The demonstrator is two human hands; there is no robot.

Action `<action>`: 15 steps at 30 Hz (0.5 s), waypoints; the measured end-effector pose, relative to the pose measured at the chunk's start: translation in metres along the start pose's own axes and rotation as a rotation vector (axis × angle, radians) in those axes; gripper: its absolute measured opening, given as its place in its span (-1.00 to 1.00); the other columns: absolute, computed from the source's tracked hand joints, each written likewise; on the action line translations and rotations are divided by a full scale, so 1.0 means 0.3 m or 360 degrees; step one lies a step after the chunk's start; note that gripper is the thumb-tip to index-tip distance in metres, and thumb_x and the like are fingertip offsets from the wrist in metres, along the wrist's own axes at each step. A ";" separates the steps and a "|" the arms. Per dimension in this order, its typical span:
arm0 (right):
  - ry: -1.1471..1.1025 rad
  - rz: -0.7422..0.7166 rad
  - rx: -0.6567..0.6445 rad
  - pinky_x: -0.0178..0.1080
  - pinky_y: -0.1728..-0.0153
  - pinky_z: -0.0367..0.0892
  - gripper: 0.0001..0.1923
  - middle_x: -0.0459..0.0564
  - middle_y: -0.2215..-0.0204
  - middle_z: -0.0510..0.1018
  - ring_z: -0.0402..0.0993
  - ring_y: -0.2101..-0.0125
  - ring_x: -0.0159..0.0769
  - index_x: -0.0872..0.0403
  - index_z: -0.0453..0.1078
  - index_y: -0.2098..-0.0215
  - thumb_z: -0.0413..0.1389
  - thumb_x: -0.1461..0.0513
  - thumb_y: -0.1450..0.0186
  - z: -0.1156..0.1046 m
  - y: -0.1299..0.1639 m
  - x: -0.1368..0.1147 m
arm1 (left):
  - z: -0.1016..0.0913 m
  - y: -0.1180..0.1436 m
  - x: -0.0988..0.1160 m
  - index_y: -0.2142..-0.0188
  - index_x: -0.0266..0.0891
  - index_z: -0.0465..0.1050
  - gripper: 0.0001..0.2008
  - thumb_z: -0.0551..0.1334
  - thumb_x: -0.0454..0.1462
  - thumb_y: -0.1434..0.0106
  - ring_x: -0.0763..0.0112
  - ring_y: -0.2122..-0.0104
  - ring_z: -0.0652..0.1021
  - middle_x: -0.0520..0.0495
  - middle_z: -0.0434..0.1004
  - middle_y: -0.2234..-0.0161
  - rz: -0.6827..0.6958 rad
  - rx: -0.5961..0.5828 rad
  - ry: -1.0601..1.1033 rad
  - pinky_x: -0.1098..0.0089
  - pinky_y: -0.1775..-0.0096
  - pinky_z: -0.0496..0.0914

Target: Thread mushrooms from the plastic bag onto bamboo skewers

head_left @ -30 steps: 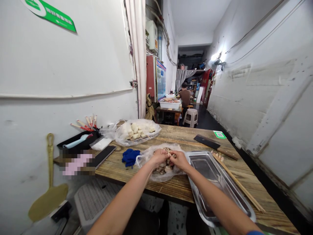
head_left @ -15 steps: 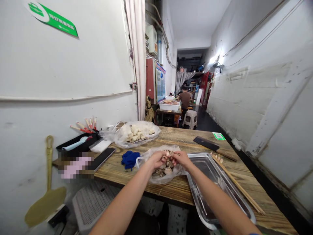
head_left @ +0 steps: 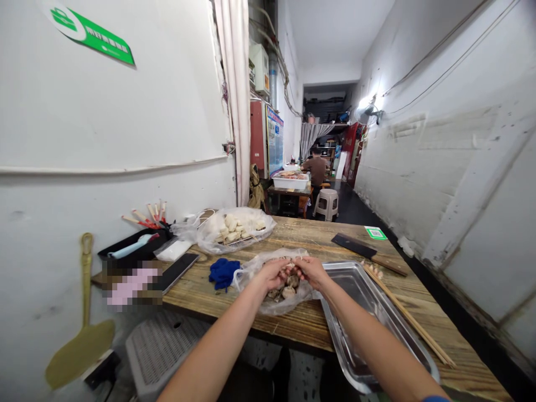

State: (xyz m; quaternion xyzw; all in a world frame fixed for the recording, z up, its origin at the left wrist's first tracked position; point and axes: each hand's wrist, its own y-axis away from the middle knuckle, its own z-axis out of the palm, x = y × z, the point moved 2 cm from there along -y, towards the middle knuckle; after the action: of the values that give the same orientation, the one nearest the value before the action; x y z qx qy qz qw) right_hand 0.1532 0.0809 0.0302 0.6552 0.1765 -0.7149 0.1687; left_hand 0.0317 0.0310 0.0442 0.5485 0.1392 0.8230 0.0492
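Note:
Both hands meet above a clear plastic bag (head_left: pixel 272 304) of brown mushrooms (head_left: pixel 288 291) on the wooden table. My left hand (head_left: pixel 275 273) has its fingers curled around a mushroom over the bag. The fingers of my right hand (head_left: pixel 307 270) pinch at the same mushroom from the other side, partly hiding it. Below the fingers, several more mushrooms lie in the bag. Just right of the bag stands a metal tray (head_left: pixel 359 304), under my right forearm.
A blue cloth or glove (head_left: pixel 224 272) lies left of the bag. Behind it sits a bag of pale food pieces (head_left: pixel 234 229). A cleaver (head_left: pixel 355 247), wooden sticks (head_left: pixel 412 318) and small pale pieces (head_left: pixel 374 270) lie right. A person (head_left: pixel 316 167) sits far back.
My hands have drawn closer together over the bag, the fingers now meeting around the mushroom. The person at the back has shifted slightly.

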 end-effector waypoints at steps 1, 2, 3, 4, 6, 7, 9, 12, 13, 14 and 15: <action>0.0032 -0.0029 0.0017 -0.48 0.83 0.04 -0.77 -0.20 0.79 0.33 0.16 0.81 -0.55 0.13 0.29 0.63 0.11 0.12 0.00 0.002 -0.001 0.001 | 0.006 0.004 -0.003 0.49 -0.38 0.34 -0.91 0.21 -0.35 -0.04 0.65 0.65 0.29 0.00 0.31 0.62 0.0026 -0.0013 -0.0014 0.63 0.68 0.04; 0.0065 -0.0057 0.0038 -0.48 0.84 0.01 -0.75 -0.21 0.82 0.29 0.13 0.82 -0.55 0.12 0.28 0.65 0.10 0.11 -0.01 0.005 -0.002 0.002 | 0.012 0.006 -0.007 0.49 -0.38 0.34 -0.90 0.23 -0.35 -0.02 0.65 0.65 0.29 0.01 0.32 0.62 0.0062 -0.0018 -0.0027 0.64 0.68 0.04; 0.0101 -0.0082 0.0061 -0.48 0.85 -0.02 -0.73 -0.23 0.85 0.26 0.10 0.84 -0.55 0.12 0.26 0.68 0.09 0.10 -0.03 0.008 -0.002 0.003 | 0.017 0.008 -0.010 0.50 -0.38 0.35 -0.89 0.25 -0.34 0.00 0.66 0.65 0.29 0.02 0.31 0.62 0.0103 -0.0010 -0.0038 0.64 0.67 0.03; 0.0138 -0.0103 0.0079 -0.48 0.86 -0.05 -0.71 -0.24 0.87 0.23 0.08 0.85 -0.55 0.11 0.25 0.70 0.07 0.09 -0.04 0.012 -0.002 0.003 | 0.020 0.008 -0.012 0.51 -0.37 0.35 -0.88 0.26 -0.34 0.01 0.67 0.65 0.29 0.03 0.30 0.62 0.0144 0.0007 -0.0050 0.63 0.67 0.02; 0.0211 -0.0128 0.0089 -0.46 0.87 -0.08 -0.67 -0.24 0.90 0.21 0.05 0.88 -0.55 0.11 0.26 0.72 0.05 0.07 -0.06 0.017 0.000 0.001 | 0.023 0.007 -0.014 0.51 -0.36 0.35 -0.85 0.29 -0.31 0.05 0.67 0.65 0.28 0.05 0.30 0.62 0.0217 0.0053 -0.0079 0.62 0.67 0.01; 0.0243 -0.0135 0.0082 -0.46 0.88 -0.09 -0.65 -0.23 0.91 0.21 0.04 0.89 -0.54 0.11 0.27 0.72 0.04 0.05 -0.07 0.019 0.002 -0.002 | 0.024 0.007 -0.014 0.51 -0.36 0.36 -0.84 0.30 -0.30 0.06 0.67 0.65 0.28 0.05 0.30 0.62 0.0242 0.0073 -0.0099 0.61 0.67 0.00; 0.0293 -0.0142 0.0055 -0.45 0.87 -0.11 -0.62 -0.23 0.93 0.19 0.02 0.90 -0.54 0.12 0.29 0.73 0.03 0.03 -0.07 0.021 0.008 -0.012 | 0.023 0.010 -0.012 0.52 -0.37 0.37 -0.82 0.31 -0.28 0.09 0.66 0.66 0.28 0.04 0.30 0.62 0.0272 0.0102 -0.0147 0.59 0.67 -0.01; 0.0320 -0.0130 -0.0001 -0.46 0.86 -0.12 -0.61 -0.24 0.93 0.17 0.02 0.90 -0.55 0.13 0.31 0.72 0.04 0.01 -0.07 0.022 0.022 -0.031 | 0.024 0.024 -0.007 0.57 -0.38 0.37 -0.82 0.31 -0.27 0.09 0.65 0.67 0.27 0.02 0.31 0.64 0.0286 0.0133 -0.0231 0.58 0.66 0.00; 0.0317 -0.0118 -0.0018 -0.46 0.86 -0.11 -0.60 -0.24 0.93 0.17 0.02 0.89 -0.55 0.13 0.31 0.72 0.03 0.00 -0.07 0.023 0.027 -0.037 | 0.024 0.030 -0.004 0.58 -0.39 0.37 -0.82 0.30 -0.27 0.09 0.65 0.67 0.27 0.02 0.32 0.65 0.0287 0.0141 -0.0260 0.57 0.66 0.00; 0.0309 -0.0102 -0.0035 -0.46 0.86 -0.11 -0.60 -0.25 0.93 0.17 0.02 0.89 -0.55 0.13 0.32 0.71 0.03 -0.01 -0.07 0.024 0.031 -0.042 | 0.025 0.036 -0.002 0.59 -0.39 0.37 -0.82 0.29 -0.28 0.08 0.65 0.67 0.27 0.01 0.33 0.65 0.0288 0.0148 -0.0289 0.57 0.66 0.00; 0.0296 -0.0082 -0.0051 -0.47 0.87 -0.11 -0.60 -0.25 0.92 0.17 0.03 0.89 -0.55 0.13 0.32 0.70 0.03 -0.02 -0.07 0.025 0.034 -0.045 | 0.026 0.042 0.001 0.59 -0.39 0.37 -0.83 0.29 -0.28 0.07 0.65 0.67 0.26 0.01 0.33 0.65 0.0288 0.0153 -0.0319 0.57 0.65 0.01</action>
State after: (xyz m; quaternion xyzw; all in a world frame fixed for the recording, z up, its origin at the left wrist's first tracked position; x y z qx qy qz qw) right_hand 0.1525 0.0686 0.0441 0.7113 0.2195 -0.6521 0.1436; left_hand 0.0396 0.0204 0.0508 0.6399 0.1228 0.7576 -0.0377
